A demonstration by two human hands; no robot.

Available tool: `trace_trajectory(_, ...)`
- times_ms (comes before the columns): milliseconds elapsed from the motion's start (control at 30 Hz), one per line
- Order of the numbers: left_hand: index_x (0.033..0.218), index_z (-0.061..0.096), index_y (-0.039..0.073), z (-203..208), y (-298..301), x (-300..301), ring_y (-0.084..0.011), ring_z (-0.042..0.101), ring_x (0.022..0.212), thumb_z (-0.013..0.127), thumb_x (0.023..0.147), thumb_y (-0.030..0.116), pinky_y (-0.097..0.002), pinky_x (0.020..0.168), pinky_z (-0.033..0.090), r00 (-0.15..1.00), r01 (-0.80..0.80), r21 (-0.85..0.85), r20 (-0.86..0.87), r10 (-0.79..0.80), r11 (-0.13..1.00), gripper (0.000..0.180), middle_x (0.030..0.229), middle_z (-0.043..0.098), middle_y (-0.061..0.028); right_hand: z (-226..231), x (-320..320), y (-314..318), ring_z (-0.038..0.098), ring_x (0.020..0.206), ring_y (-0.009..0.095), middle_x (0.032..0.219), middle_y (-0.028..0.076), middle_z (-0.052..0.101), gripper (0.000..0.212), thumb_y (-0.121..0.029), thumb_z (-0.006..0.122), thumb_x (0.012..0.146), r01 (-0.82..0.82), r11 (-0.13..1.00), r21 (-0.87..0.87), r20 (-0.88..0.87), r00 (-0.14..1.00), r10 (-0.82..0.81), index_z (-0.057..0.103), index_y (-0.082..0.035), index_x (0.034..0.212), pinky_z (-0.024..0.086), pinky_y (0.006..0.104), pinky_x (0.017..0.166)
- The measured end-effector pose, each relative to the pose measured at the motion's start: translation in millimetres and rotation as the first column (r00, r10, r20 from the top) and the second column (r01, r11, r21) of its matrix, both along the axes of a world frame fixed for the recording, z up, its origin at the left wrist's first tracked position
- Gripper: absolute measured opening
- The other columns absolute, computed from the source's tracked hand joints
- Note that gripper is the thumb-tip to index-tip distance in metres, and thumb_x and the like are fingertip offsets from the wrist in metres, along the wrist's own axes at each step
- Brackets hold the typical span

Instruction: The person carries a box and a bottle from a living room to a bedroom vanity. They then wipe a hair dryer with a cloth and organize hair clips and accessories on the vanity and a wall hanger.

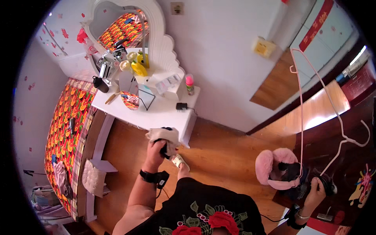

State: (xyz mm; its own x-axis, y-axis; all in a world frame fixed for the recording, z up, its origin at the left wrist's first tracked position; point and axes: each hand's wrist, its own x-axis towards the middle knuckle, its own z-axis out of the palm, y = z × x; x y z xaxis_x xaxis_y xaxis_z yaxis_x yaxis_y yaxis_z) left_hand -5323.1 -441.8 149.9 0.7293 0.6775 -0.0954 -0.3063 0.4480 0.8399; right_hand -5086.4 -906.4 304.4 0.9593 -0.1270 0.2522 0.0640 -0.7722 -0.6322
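My left hand (pixel 154 152) is closed around a crumpled beige and black cloth bundle (pixel 166 137), held in front of the white dressing table. Out to the right, my right hand (pixel 313 196) has its fingers closed at a small dark object (pixel 326 184); what it is cannot be made out. Just above those fingers ends one side of a pale pink clothes hanger (pixel 300 113), whose hook points right. Left of the right hand is a fluffy pink ring-shaped item (pixel 270 168) with dark material inside it, touching the hanger's lower end.
The dressing table (pixel 156 113) carries a mirror (pixel 130 100), a dark bottle (pixel 100 84), a yellow bottle (pixel 139 68) and a pink-capped can (pixel 190 84). At left stands a bed (pixel 70 137) with a bright patterned cover. A dark brown door (pixel 344 156) stands at right.
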Motion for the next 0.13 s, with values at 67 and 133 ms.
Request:
trace_trajectory(67, 0.115, 0.057, 0.0, -16.6, -49.5, 17.3, -0.0185, 0.059, 0.1, 0.056, 0.079, 0.014, -0.0328, 0.086, 0.048, 0.991, 0.035, 0.091, -0.129, -0.023, 0.995, 0.039, 0.107, 0.061, -0.0074, -8.9, -10.3, -42.8, 0.061, 0.077, 0.015, 0.088, 0.01, 0.069, 0.038, -0.031, 0.063, 0.091, 0.006, 1.0, 0.011, -0.035, 0.999, -0.005, 0.068, 0.005, 0.1, 0.048, 0.0303, 0.071)
trace_trajectory(133, 0.119, 0.055, 0.0, -17.0, -98.6, 44.8, -0.0193, 0.058, 0.103, 0.059, 0.077, 0.013, -0.0341, 0.092, 0.046, 0.99, 0.11, 0.132, -0.108, -0.096, 0.985, 0.044, 0.11, 0.061, -0.0079, -41.8, -13.6, -96.2, 0.059, 0.076, 0.016, 0.089, 0.01, 0.069, 0.03, -0.026, 0.066, 0.09, -0.058, 0.975, 0.213, 0.005, 0.998, 0.058, 0.069, 0.002, 0.1, 0.049, 0.0305, 0.073)
